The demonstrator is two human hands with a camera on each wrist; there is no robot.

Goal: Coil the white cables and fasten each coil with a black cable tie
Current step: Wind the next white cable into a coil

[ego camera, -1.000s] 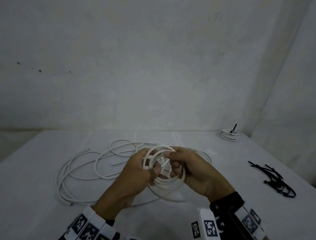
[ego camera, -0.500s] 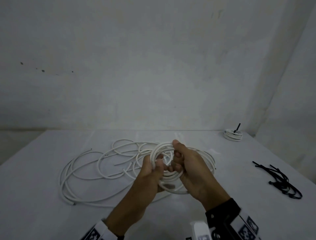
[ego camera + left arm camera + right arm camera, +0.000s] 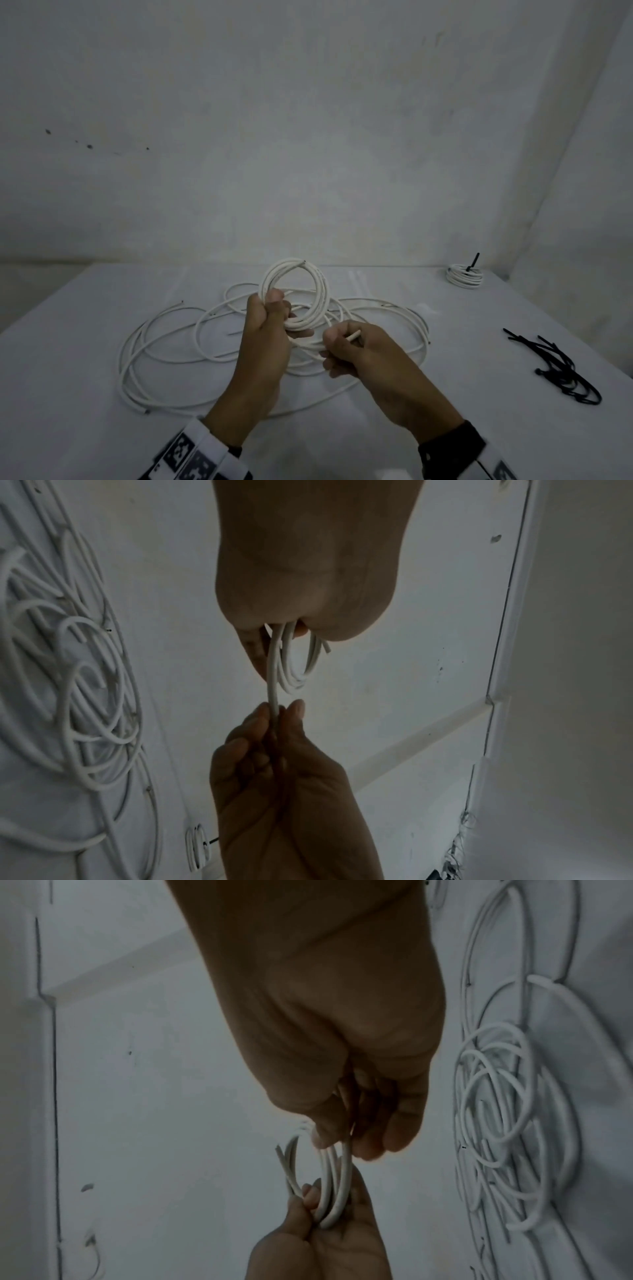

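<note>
Dim, bare room corner

White bench (image 3: 85,394) set against a plain pale back wall (image 3: 308,137), flecked with small dark marks (image 3: 89,146) at left; side wall (image 3: 589,205) meeting it at right; light low, greyish, even.

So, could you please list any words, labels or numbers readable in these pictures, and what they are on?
None can be read.
Wrist bands: black-and-white square marker patterns only, no letters.
Held coil: faint marks along the cable, too small to read.
</note>
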